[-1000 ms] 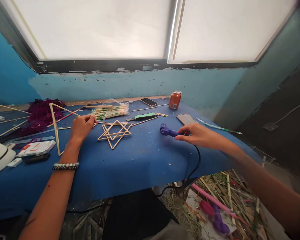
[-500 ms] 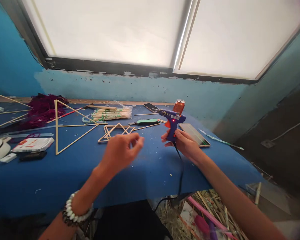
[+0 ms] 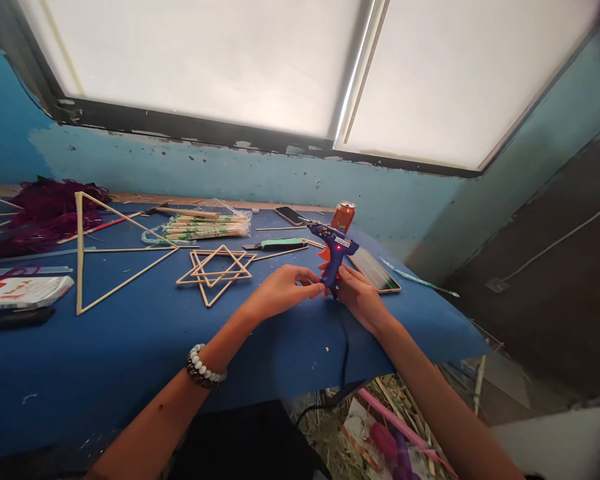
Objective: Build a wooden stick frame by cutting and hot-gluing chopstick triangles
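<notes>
While the right hand (image 3: 360,298) clenches the blue hot-glue gun (image 3: 334,255) upright by its grip, the left hand (image 3: 280,290) curls loosely at its base, contact unclear; stick star frame (image 3: 215,273) lies left of those fingers.

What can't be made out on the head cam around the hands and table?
Head view:
Glue gun grip: hidden by the right hand.
Left hand contact with the gun: too close to tell.
Orange can label: too small to read.
White packet: cut off by the left edge, print too small.
</notes>
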`<state>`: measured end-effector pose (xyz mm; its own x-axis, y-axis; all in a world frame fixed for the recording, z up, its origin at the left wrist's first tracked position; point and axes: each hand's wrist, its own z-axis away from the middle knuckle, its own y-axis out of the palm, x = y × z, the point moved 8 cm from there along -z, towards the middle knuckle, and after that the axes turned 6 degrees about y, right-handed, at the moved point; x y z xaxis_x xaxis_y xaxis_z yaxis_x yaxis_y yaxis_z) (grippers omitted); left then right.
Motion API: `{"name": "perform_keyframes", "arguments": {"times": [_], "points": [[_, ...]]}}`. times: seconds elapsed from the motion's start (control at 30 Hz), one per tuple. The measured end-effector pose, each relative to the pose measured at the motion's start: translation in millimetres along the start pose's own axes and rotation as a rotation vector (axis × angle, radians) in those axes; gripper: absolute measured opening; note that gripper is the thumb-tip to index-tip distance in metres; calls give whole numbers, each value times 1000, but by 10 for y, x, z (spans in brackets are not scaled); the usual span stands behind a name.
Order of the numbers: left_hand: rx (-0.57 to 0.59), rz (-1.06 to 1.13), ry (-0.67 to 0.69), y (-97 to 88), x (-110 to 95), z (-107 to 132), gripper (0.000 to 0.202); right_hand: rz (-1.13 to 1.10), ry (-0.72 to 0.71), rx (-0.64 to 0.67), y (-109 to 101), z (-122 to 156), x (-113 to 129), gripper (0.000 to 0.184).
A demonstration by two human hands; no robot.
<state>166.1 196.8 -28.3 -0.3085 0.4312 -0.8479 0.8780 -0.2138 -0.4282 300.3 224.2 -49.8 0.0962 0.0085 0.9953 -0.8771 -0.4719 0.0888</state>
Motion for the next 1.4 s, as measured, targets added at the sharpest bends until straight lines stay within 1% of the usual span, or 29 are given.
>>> {"name": "perform_keyframes", "arguments": {"times": [0.07, 0.17, 0.27, 0.4, 0.57, 0.7, 0.8, 0.93, 1.07, 1.17, 1.3, 1.4], "points": [[-3, -12, 13, 16, -2, 7, 29, 25, -4, -14, -18, 1, -1, 43], [-14, -34, -12, 3, 20, 23, 28, 23, -12, -12, -21, 1, -6, 41], [-15, -44, -36, -11, 24, 33, 28, -24, -9, 11, 5, 1, -9, 40], [4, -35, -30, -4, -19, 49, 25, -95, -13, 31, 33, 5, -2, 40], [-4, -161, -27, -13, -83, 126, 28, -97, -14, 46, 29, 1, -50, 46], [-80, -329, -46, -47, -111, 240, 26, -65, -30, 57, 17, -16, -97, 43], [-144, -406, -52, -64, -125, 327, 23, -32, -39, 68, 14, -30, -125, 42], [-216, -447, -46, -89, -137, 392, 17, 24, -30, 96, 24, -25, -154, 43], [-267, -449, -4, -118, -158, 415, 15, 51, -32, 109, 27, -14, -154, 42], [-311, -469, 21, -143, -174, 444, 13, 58, -33, 93, 16, -19, -155, 45], [-367, -544, 60, -147, -243, 494, 12, 72, -33, 36, -24, -7, -161, 49], [-368, -595, 75, -130, -279, 505, 13, 86, -18, 44, -27, 20, -182, 50]]}}
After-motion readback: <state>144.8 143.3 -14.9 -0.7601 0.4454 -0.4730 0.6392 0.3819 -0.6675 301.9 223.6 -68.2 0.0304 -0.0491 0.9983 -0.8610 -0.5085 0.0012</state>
